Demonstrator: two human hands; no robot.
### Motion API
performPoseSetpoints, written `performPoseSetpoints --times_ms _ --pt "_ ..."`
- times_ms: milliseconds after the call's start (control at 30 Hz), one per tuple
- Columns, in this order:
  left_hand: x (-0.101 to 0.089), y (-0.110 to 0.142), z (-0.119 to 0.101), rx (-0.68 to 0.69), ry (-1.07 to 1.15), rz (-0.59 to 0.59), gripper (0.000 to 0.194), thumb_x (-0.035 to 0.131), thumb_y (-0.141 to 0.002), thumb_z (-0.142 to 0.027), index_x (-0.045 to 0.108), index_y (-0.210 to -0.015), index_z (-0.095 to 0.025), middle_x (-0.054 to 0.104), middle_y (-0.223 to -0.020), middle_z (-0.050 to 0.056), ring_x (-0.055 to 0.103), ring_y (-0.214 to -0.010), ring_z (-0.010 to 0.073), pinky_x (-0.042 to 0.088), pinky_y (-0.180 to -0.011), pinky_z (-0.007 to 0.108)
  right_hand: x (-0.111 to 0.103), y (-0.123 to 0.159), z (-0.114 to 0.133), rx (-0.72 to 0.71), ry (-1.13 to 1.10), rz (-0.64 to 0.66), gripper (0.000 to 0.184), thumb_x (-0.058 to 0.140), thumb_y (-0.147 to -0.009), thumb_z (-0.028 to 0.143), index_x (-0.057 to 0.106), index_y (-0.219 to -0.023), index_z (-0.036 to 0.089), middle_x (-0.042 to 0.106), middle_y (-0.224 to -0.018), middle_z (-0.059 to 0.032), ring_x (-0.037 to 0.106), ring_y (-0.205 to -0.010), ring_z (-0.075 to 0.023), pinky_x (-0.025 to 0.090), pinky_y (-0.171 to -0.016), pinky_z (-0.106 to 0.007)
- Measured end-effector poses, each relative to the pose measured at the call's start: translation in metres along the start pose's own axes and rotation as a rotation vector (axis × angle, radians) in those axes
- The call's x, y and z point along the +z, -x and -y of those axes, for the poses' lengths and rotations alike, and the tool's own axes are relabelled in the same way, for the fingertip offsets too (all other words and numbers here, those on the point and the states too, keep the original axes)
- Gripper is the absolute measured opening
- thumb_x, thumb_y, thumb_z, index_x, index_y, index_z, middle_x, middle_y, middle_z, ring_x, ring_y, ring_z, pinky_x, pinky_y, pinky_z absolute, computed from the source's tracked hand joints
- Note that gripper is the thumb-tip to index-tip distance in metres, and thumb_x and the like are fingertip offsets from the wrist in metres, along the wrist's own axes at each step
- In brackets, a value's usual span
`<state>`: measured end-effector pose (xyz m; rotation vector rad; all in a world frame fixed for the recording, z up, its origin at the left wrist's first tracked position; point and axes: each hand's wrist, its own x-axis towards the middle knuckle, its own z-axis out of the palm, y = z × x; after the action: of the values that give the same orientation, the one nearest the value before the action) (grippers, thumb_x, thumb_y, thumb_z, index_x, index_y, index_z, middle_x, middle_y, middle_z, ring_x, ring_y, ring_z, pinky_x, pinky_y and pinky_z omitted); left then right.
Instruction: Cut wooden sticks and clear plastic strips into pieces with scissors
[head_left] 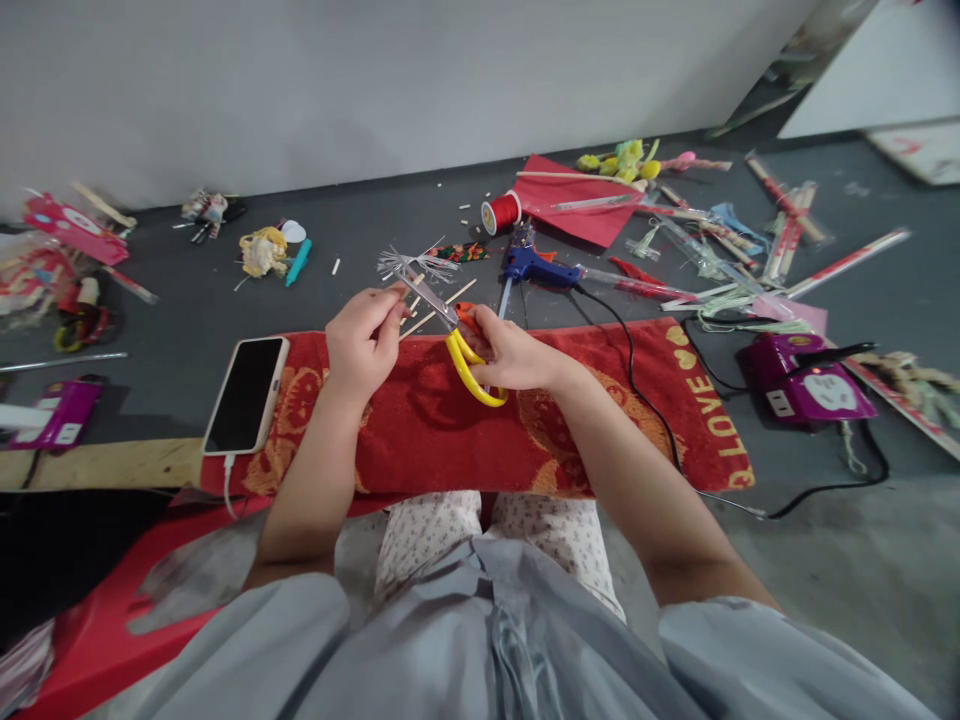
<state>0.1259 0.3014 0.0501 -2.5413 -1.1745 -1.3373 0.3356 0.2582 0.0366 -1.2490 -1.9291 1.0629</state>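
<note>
My right hand (pixel 514 350) is closed round the yellow handles of a pair of scissors (pixel 466 372). An orange bit shows at its fingertips; I cannot tell whether it belongs to the handle. The metal blades point up and left, towards my left hand (pixel 366 338). That hand is closed in a pinch beside the blades, and whatever lies between its fingers is too small or hidden to make out. Thin wooden sticks (pixel 438 307) lie just beyond the fingertips. Behind the blade tips spreads a bundle of fine white strands (pixel 431 263).
A red towel (pixel 435 440) covers the front edge, with a phone (pixel 247 395) at its left. Behind stand a blue glue gun (pixel 541 268) and red thread spool (pixel 501 213) by red paper (pixel 581 215). A purple box (pixel 806 378) with cords sits right, below wrapped sticks (pixel 795 225).
</note>
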Motion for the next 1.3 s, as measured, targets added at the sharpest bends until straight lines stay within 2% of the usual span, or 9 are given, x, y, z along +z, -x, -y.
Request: performPoseSetpoints --times_ms 300,467,567,700,800,967,1033,1133,1300 --pt "0.001 -0.001 0.000 0.004 -0.030 0.004 0.026 0.043 -0.096 -0.029 0.066 -0.102 -0.021 0.068 -0.077 0.004 0.065 -0.076 0.0139 0.049 -0.076 0.026 0.004 -0.001 -0.003 -0.060 0.122 -0.118 0.035 0.054 -0.079 0.047 0.042 -0.098 0.020 0.053 -0.070 0.0011 0.046 -0.060 -0.0127 0.036 -0.058 -0.027" --pt "0.002 0.000 0.003 -0.061 -0.085 0.040 0.031 0.038 -0.097 -0.035 0.066 -0.103 -0.021 0.066 -0.076 0.004 0.064 -0.076 0.0151 0.048 -0.077 0.028 0.010 0.001 0.003 0.029 0.327 -0.179 0.035 0.051 -0.084 0.045 0.049 -0.104 0.016 0.060 -0.072 -0.0038 0.052 -0.061 -0.0163 0.033 -0.059 -0.028" --pt "0.003 0.002 0.005 -0.095 -0.087 0.049 0.033 0.037 -0.097 -0.036 0.066 -0.105 -0.021 0.067 -0.079 0.005 0.064 -0.081 0.0168 0.048 -0.081 0.031 0.014 0.002 0.009 0.064 0.342 -0.196 0.037 0.051 -0.085 0.044 0.050 -0.106 0.015 0.062 -0.074 -0.0059 0.055 -0.064 -0.0182 0.034 -0.060 -0.028" --pt "0.003 0.003 0.004 -0.117 -0.071 0.000 0.037 0.038 -0.097 -0.038 0.061 -0.119 -0.021 0.066 -0.107 0.012 0.061 -0.109 0.0236 0.042 -0.101 0.041 0.018 0.000 0.014 0.153 0.209 -0.244 0.032 0.056 -0.082 0.048 0.049 -0.094 0.019 0.059 -0.072 -0.0035 0.053 -0.063 -0.0170 0.035 -0.060 -0.029" --pt "0.001 0.003 0.001 -0.046 -0.073 -0.066 0.037 0.040 -0.095 -0.036 0.058 -0.125 -0.022 0.058 -0.127 0.013 0.050 -0.127 0.0270 0.031 -0.112 0.047 0.022 -0.004 0.013 0.236 0.005 -0.291 0.027 0.055 -0.083 0.048 0.044 -0.084 0.023 0.054 -0.067 0.0002 0.050 -0.059 -0.0150 0.035 -0.056 -0.029" --pt "0.006 0.004 -0.004 0.198 -0.071 -0.131 0.032 0.043 -0.093 -0.025 0.060 -0.120 -0.024 0.061 -0.117 0.010 0.053 -0.120 0.0242 0.038 -0.107 0.045 0.027 -0.013 0.007 0.289 -0.544 -0.341 0.040 0.059 -0.079 0.060 0.039 -0.082 0.026 0.049 -0.059 0.0061 0.050 -0.049 -0.0118 0.042 -0.049 -0.028" --pt "0.010 0.004 -0.003 0.170 -0.069 -0.092 0.030 0.043 -0.092 -0.024 0.062 -0.115 -0.023 0.062 -0.112 0.010 0.055 -0.116 0.0233 0.040 -0.105 0.044 0.028 -0.015 0.005 0.277 -0.679 -0.344 0.045 0.062 -0.076 0.063 0.038 -0.082 0.026 0.049 -0.056 0.0071 0.052 -0.048 -0.0115 0.044 -0.048 -0.027" --pt "0.013 0.002 -0.002 0.047 -0.062 -0.017 0.026 0.043 -0.092 -0.026 0.063 -0.108 -0.022 0.064 -0.107 0.009 0.056 -0.112 0.0231 0.039 -0.106 0.046 0.030 -0.019 0.002 0.262 -0.761 -0.363 0.048 0.063 -0.074 0.067 0.038 -0.080 0.026 0.049 -0.052 0.0078 0.053 -0.046 -0.0114 0.042 -0.044 -0.026" --pt "0.003 -0.009 -0.002 -0.069 0.015 0.048 0.021 0.045 -0.092 -0.027 0.063 -0.101 -0.025 0.064 -0.105 0.007 0.053 -0.116 0.0239 0.035 -0.110 0.049 0.031 -0.021 -0.002 0.225 -0.806 -0.381 0.053 0.063 -0.069 0.072 0.038 -0.078 0.026 0.046 -0.049 0.0094 0.048 -0.040 -0.0094 0.041 -0.041 -0.025"
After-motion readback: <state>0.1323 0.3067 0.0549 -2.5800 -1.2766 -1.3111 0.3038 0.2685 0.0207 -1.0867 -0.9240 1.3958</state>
